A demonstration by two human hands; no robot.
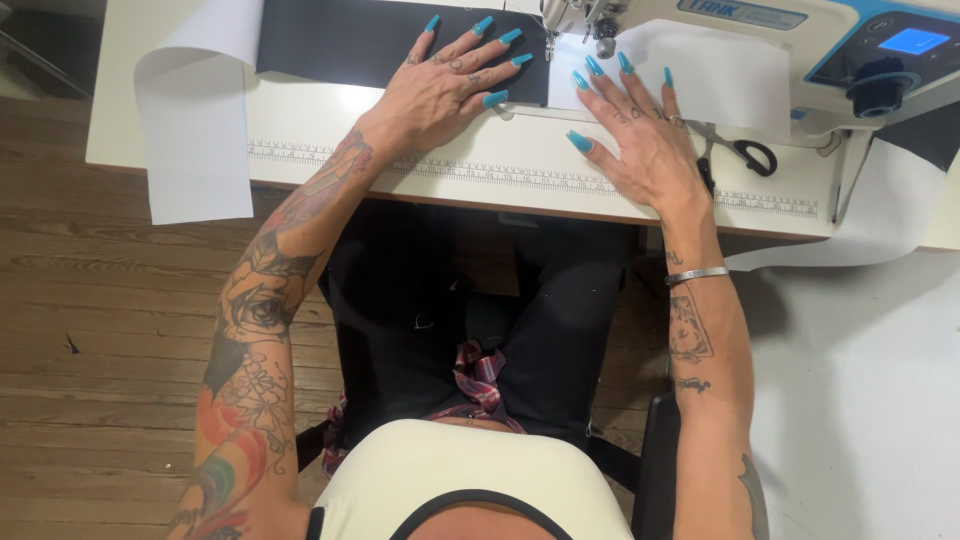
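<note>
Pressing flat with both hands, you've got your left hand spread wide on the black fabric, right hand splayed on white fabric, keeping it taut just before the needle beyond your fingertips.

Bright, even light falls on the table from above, strongest near its middle, where the pale top washes out to glare just below the left hand. The white fabric hanging off the table's left edge is close to overexposed. Both hands cast only short, soft shadows on the table. Beneath the table it is dim, and the dark lap loses nearly all detail. The floor left of the table is evenly lit and sharp. The machine's screen, at the table's far right, glows blue. The table's edge bows slightly from wide-angle distortion. Focus is crisp; no motion blur shows.
</note>
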